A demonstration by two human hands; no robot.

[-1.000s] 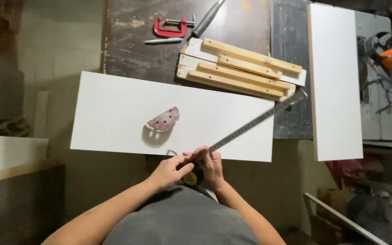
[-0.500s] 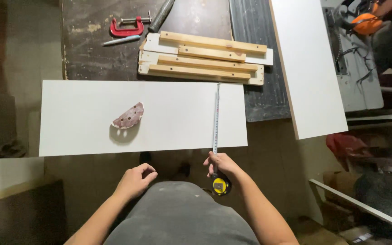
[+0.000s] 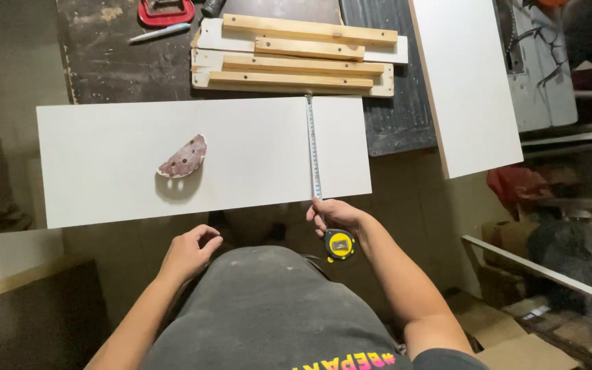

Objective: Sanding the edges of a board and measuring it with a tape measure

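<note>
- Right hand (image 3: 334, 214) grasps the yellow tape measure (image 3: 339, 244), its blade (image 3: 313, 147) stretched across the white board (image 3: 118, 161).
- Left hand (image 3: 188, 252) hangs loosely curled, holding nothing, below the board's near edge.

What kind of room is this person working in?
Probably a woodworking shop. A tape measure stretches across a white board, wooden strips lie stacked on the dark bench, and a red clamp sits nearby.
</note>
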